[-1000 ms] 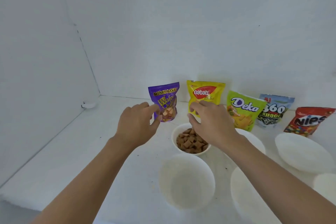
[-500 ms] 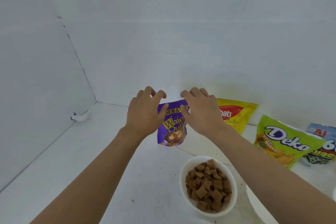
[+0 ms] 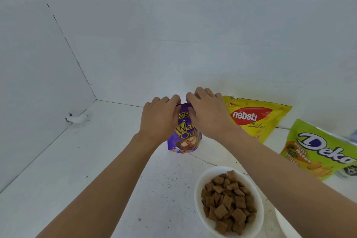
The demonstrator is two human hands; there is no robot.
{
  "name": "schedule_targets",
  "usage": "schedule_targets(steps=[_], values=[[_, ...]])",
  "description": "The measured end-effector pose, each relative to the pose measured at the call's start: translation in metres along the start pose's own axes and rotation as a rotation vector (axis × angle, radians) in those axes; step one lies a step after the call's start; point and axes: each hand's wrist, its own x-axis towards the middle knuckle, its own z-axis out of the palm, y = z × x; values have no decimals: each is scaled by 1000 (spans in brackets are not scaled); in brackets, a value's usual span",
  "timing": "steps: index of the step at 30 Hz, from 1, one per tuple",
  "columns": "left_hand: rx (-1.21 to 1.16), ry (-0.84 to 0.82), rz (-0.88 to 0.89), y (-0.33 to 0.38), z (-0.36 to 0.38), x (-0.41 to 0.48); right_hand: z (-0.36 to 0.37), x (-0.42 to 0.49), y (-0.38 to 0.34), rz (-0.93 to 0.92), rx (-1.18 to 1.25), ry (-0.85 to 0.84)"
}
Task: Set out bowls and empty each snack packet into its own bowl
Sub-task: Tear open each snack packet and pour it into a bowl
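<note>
White counter [image 3: 92, 164]: left hand [image 3: 159, 120], right hand [image 3: 209, 116] grip purple packet [image 3: 185, 141] top.

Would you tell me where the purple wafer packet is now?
Head view, centre: the purple wafer packet stands between left hand and right hand, left of the yellow Nabati packet.

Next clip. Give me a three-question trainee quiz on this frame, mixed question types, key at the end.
1. True or false: the left hand and right hand both hold the top of the purple packet.
2. Which colour packet stands nearest the purple one? A) green B) yellow C) red
3. Fill in: the white bowl holds ____.
Key: 1 true; 2 B, the yellow nabati packet; 3 brown square pieces.
</note>
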Motion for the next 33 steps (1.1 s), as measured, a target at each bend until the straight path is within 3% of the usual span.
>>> schedule_targets(steps=[7,13,26,33], values=[[-7,-44,45,-15,-12,-12,0,-3,-10,-11,64,-85],[-55,-3,36,-39,-34,-53,-1,-24,-43,-59,165,-31],[-227,-103,170,-93,-93,-140,-12,-86,-131,-173,225,-2],[-372,85,208,-102,-96,-154,-3,-98,-139,-181,301,117]])
